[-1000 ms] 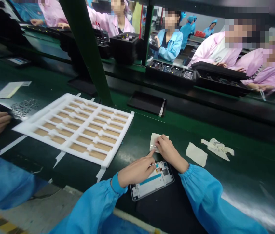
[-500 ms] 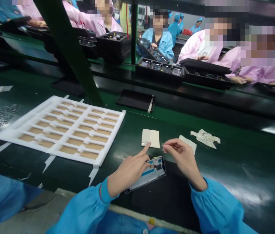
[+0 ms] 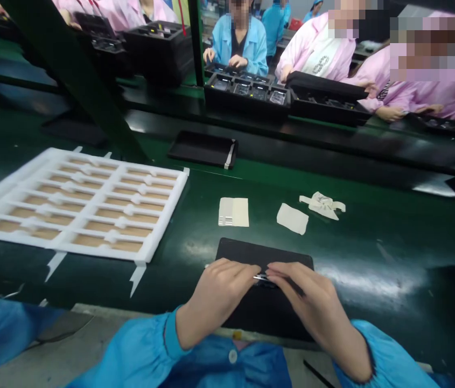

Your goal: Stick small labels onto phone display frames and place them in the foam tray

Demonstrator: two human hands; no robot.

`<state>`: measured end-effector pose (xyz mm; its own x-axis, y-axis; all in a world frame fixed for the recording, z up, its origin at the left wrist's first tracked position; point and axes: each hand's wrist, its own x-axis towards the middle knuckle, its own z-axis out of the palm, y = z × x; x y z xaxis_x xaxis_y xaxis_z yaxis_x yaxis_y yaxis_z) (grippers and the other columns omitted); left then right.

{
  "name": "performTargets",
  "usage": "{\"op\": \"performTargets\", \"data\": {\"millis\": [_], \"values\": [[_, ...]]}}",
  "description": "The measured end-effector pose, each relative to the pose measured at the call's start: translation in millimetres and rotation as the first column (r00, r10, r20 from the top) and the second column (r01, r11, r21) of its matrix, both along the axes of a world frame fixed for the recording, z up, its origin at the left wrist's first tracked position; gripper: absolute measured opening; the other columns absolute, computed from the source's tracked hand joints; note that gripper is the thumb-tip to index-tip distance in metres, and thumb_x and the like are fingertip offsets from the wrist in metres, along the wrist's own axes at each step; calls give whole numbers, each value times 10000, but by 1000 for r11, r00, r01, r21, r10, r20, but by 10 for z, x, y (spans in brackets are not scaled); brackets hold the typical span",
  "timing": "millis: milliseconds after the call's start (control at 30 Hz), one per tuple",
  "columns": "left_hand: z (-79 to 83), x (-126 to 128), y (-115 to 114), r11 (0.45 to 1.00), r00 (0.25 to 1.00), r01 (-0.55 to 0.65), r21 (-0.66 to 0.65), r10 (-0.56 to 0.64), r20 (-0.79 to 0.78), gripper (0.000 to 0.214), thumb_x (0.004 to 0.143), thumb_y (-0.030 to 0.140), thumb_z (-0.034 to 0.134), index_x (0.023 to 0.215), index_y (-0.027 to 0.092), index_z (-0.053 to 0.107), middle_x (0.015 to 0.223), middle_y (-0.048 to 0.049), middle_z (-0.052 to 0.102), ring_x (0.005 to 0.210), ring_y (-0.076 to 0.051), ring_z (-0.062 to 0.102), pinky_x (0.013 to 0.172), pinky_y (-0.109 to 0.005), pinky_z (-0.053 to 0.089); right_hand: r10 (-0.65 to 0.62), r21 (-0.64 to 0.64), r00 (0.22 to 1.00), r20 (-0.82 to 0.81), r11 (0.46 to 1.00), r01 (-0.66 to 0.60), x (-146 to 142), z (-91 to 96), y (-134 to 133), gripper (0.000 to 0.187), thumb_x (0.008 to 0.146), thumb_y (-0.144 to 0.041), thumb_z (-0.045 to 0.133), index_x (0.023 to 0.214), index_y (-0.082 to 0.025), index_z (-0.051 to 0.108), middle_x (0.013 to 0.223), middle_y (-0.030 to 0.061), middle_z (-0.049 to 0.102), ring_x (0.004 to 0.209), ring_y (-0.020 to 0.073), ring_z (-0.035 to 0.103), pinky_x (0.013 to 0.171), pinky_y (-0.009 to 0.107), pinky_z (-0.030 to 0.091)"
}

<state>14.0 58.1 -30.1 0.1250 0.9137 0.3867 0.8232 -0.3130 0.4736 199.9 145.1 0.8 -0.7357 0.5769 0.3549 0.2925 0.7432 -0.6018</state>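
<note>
Both hands meet over a black mat at the bench's near edge. Between them is a phone housing, seen nearly edge-on, so only a thin strip of it shows. My left hand grips it from the left, fingers bent and pressed together. From the right, my right hand pinches it between thumb and fingers. Whether a small piece is also under the fingertips is hidden. Beyond the mat lies a pale sheet with small silvery strips. A blank cream paper piece lies right of it.
A white foam tray with brown-bottomed slots is on the left. Crumpled cream tape lies right of the papers. Farther back are a shallow black tray and a slanted green post. Co-workers sit across the bench behind black boxes.
My right hand came down from beside the sheet to the phone housing. My left hand left the sheet and now grips the housing, which is tilted edge-on. The view shifted right and down.
</note>
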Motion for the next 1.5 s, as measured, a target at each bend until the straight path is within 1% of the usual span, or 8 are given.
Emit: {"op": "performTargets", "data": {"millis": [200, 367, 533, 800, 900, 1100, 1233, 1500], "values": [[17, 33, -53, 998, 989, 1, 62, -11, 150, 82, 993, 201, 527, 1003, 193, 608, 927, 20, 738, 825, -133, 701, 733, -258, 468, 53, 1, 997, 49, 999, -53, 76, -122, -99, 208, 978, -135, 521, 1148, -235, 586, 985, 42, 700, 869, 186, 669, 769, 327, 550], [8, 41, -59, 997, 988, 0, 72, -11, 155, 123, 993, 153, 508, 971, 190, 623, 924, 20, 741, 856, -128, 707, 744, -252, 471, -63, 51, 995, -76, 996, 67, 136, -205, -163, 243, 943, -166, 599, 1179, -223, 601, 1065, 64, 707, 994, 220, 670, 869, 360, 557], [-29, 34, -64, 995, 986, 4, 96, -20, 166, 103, 966, 133, 561, 1003, 200, 630, 1025, 16, 749, 968, -133, 709, 794, -246, 493, -144, -68, 977, -158, 989, 134, 292, -338, -229, 199, 904, -119, 643, 1069, -229, 624, 945, 33, 707, 844, 181, 685, 768, 300, 568], [130, 6, -37, 989, 992, 122, 86, -120, -27, 172, 996, 125, 460, 1058, 156, 617, 1056, -51, 743, 944, -165, 719, 758, -279, 545, -84, -101, 958, -274, 993, 58, 276, -455, -245, 311, 881, 13, 571, 1072, -225, 632, 940, 52, 694, 865, 199, 669, 757, 347, 565], [186, -2, 7, 987, 988, 154, 38, -153, -37, 193, 1015, 150, 426, 1035, 160, 618, 1030, -31, 745, 911, -155, 722, 725, -273, 538, -71, -24, 959, -273, 997, 67, 279, -484, -253, 376, 883, 27, 547, 1138, -232, 641, 967, 66, 693, 881, 207, 655, 759, 368, 564], [117, -11, 10, 990, 982, 120, -73, -108, 152, 81, 982, 226, 557, 997, 223, 637, 999, 62, 746, 885, -101, 712, 756, -230, 491, -11, 34, 966, -258, 999, 21, 314, -532, -259, 447, 876, 38, 560, 1233, -226, 618, 989, 88, 681, 902, 217, 624, 745, 381, 557], [110, 17, -15, 994, 981, 92, -52, -82, 174, 74, 973, 207, 573, 996, 217, 643, 997, 52, 748, 897, -109, 711, 769, -236, 478, 2, 13, 964, -267, 1000, 2, 319, -524, -251, 466, 875, 43, 559, 1252, -228, 609, 991, 85, 679, 892, 214, 617, 745, 385, 552], [167, 24, 32, 970, 981, 152, -188, -125, 147, 133, 999, 250, 522, 962, 216, 645, 991, 55, 744, 893, -128, 703, 737, -262, 469, 23, 85, 977, -211, 996, -5, 333, -490, -263, 544, 874, 52, 528, 1335, -230, 590, 1004, 103, 657, 919, 225, 610, 762, 379, 546]]}}
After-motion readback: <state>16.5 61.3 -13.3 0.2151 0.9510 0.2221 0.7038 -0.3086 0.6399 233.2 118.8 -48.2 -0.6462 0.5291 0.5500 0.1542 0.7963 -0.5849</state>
